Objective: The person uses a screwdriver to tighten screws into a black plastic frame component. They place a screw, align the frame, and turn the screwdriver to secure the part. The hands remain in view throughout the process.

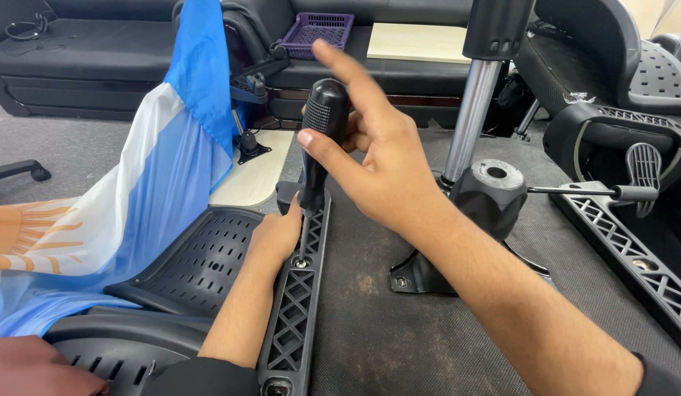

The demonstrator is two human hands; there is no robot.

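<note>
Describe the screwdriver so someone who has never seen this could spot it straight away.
Find the upturned chair seat with dark fabric underside, then the black lattice bracket along its left edge. The screwdriver stands upright on a screw there, between both hands; its bulbous black textured handle is the only hand tool there.

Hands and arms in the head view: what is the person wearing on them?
Both hands, left hand and right hand, are bare: no gloves, rings or watch visible. The forearms are uncovered, with dark sleeves showing only at the bottom edge of the frame.
</note>
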